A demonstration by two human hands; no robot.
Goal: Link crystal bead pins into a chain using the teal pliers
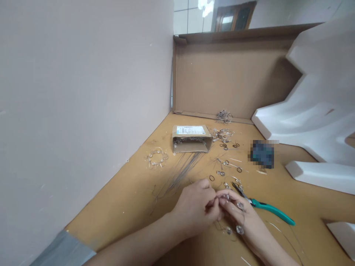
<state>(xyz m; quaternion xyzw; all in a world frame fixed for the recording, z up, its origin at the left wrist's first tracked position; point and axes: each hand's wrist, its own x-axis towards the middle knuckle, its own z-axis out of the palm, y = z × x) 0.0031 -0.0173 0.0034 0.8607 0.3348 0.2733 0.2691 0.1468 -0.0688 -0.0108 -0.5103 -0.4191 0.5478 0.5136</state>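
Note:
My left hand (192, 207) is closed in a pinch, its fingertips meeting those of my right hand (244, 216) low in the middle of the view. Clear crystal beads on thin wire (239, 229) hang over and below my right hand, whose fingers are pressed together on this beaded wire. The exact spot that my left fingertips pinch is hidden between the hands; the wire seems to run there. Just right of my right hand lie pliers (273, 211) with teal handles and dark jaws. A ring of beaded wire (156, 158) rests on the table to the left.
A small open cardboard box (191, 144) contains clear beads. Cut wires (184, 171) lie before it. Dark rings (212, 178) and wire tangles (223, 135) are scattered to its right. A cardboard wall (222, 74), white foam (305, 111) and a pale wall (83, 92) border the table.

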